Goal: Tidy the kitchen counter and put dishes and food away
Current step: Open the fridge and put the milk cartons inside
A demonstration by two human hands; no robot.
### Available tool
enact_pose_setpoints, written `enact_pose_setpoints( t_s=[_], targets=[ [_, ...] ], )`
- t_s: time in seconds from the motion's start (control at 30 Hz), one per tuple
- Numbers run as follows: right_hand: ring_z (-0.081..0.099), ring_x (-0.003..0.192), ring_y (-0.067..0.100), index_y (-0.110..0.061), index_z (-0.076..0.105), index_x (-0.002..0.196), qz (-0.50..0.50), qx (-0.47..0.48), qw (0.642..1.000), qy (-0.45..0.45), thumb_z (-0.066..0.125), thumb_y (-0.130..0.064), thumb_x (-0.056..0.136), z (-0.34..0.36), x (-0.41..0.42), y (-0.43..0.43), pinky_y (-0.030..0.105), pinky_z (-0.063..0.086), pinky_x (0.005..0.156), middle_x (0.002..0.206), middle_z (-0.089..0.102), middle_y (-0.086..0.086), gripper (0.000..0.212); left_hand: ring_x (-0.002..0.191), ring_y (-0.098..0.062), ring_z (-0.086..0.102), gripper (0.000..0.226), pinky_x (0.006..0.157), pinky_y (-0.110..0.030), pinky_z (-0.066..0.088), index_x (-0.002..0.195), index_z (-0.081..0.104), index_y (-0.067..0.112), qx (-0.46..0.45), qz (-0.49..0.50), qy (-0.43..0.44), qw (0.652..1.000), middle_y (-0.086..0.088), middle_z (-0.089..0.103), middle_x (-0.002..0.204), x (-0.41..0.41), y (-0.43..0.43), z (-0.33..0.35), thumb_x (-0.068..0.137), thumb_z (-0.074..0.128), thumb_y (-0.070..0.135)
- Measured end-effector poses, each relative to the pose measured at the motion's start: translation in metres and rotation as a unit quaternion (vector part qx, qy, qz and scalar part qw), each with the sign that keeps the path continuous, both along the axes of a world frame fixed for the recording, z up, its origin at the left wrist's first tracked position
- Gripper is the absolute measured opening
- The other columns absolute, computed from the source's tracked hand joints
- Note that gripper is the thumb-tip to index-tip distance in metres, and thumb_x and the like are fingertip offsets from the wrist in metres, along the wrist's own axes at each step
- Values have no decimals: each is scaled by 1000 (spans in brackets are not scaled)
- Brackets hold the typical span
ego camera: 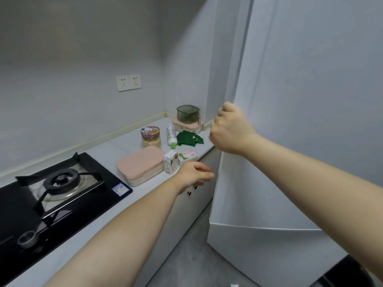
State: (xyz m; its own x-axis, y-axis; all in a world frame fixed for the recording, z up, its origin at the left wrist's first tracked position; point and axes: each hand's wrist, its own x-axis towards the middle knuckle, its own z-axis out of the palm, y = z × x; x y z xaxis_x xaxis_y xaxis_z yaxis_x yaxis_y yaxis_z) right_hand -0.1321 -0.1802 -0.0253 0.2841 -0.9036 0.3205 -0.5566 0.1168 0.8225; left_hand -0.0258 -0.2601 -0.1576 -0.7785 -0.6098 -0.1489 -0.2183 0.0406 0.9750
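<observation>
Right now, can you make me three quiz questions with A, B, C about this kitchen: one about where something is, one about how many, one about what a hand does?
1. Where is the see-through green plastic tub?
A. on the pink-lidded box
B. on the stove
C. on the floor

2. How many small white-and-green cartons stand on the pale counter?
A. one
B. two
C. four

3. What is the right hand doing?
A. lying flat on the counter
B. holding the edge of the white fridge door
C. holding a spoon

Answers:
1 A, the tub rests on the box's pink lid.
2 B, two stand side by side.
3 B, its fingers curl round the door's edge.
</observation>
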Motion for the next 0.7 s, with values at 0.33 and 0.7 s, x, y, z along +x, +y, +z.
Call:
enact_pose_setpoints(
  t_s=[0.33,0.7],
  targets=[
    [57,79,20,-15,63,100,-307,167,931,-102,45,-5,84,-59,76,16,24,27,47,101,63,-1,26,69,-13,64,9,67,-26,51,87,65,13,-54,60,-38,996,-4,67,79,87,-9,6,88,63,4],
    [71,65,24,-17,73,103,-511,376,764,-115,57,-17,83,-130,113,-53,34,56,52,85,74,2,26,67,-13,59,17,59,-23,48,94,65,7,-62,156,-62,984,-7,64,84,125,-33,-12,92,50,0]
  ],
)
